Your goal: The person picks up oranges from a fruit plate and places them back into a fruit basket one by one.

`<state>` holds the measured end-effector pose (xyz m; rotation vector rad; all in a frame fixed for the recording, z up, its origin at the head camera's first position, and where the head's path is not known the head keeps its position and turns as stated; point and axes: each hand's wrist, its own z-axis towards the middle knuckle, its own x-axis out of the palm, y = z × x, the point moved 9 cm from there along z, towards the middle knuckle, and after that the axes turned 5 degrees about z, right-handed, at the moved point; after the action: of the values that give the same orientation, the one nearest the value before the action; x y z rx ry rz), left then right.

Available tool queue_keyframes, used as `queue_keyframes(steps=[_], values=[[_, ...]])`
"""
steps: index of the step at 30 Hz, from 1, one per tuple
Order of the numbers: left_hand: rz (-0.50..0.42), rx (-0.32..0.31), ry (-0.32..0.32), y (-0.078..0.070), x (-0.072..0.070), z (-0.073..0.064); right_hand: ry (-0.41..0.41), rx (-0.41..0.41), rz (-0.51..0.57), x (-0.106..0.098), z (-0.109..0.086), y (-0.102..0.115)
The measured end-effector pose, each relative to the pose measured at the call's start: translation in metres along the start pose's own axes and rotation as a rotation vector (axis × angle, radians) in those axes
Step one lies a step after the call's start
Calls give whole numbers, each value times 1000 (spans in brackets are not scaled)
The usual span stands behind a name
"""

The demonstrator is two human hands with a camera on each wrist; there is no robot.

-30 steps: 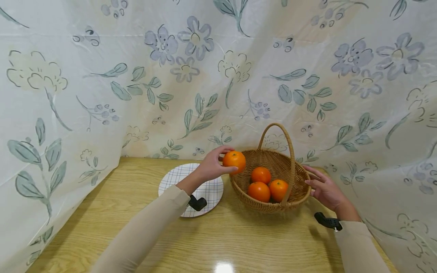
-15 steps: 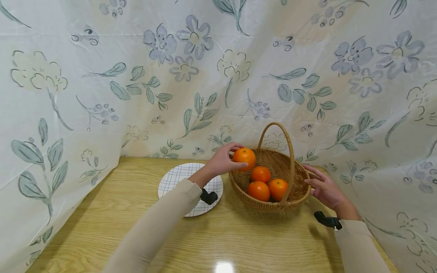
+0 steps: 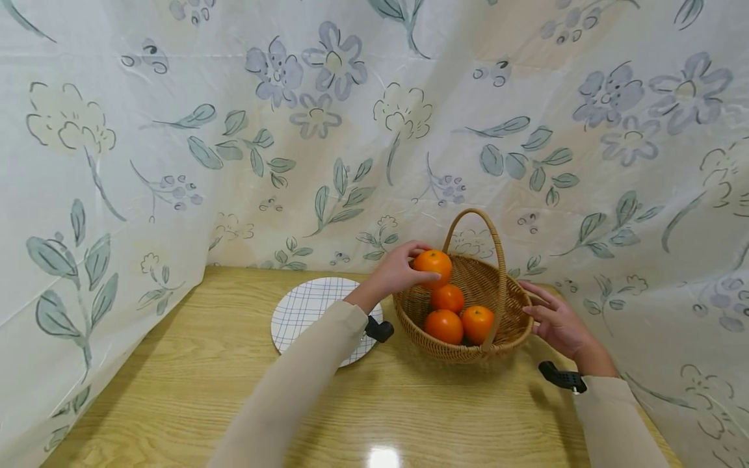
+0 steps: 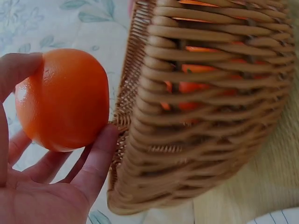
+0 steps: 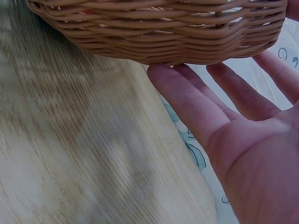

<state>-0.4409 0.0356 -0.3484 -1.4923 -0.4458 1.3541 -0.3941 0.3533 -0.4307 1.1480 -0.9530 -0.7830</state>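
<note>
My left hand (image 3: 400, 270) holds an orange (image 3: 433, 266) between thumb and fingers, above the left part of a wicker basket (image 3: 450, 351). In the left wrist view the smooth, round orange (image 4: 70, 100) is beside the basket's rim (image 4: 154, 74). Inside the basket lie three more oranges (image 3: 443, 327), grouped near its front. At the basket's right side, my right hand (image 3: 558, 325) has its fingers extended. The right wrist view shows fingertips (image 5: 163, 74) touching the woven wall (image 5: 177, 42); the thumb is mostly out of that view.
A round white plate with a blue grid (image 3: 304, 305) lies left of the basket on the wooden table (image 3: 351, 416). The basket's tall handle (image 3: 499, 260) arches over it. A floral curtain (image 3: 328, 149) hangs behind and at both sides.
My left hand has moved right with the orange, from the basket's left rim to over its inside. My right hand stays at the basket's side.
</note>
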Motion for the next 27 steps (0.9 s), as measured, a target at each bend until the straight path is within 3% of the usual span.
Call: queue_keyframes(steps=[6,17,27], values=[[10,-6,-4,-8,4,4,-14,4,-4,3,-3,2],[-24,-25,13,-7,9,16,-17,3,6,11,-7,3],[-39,-30,31,-14,15,22,-46,13,2,13,-12,1]])
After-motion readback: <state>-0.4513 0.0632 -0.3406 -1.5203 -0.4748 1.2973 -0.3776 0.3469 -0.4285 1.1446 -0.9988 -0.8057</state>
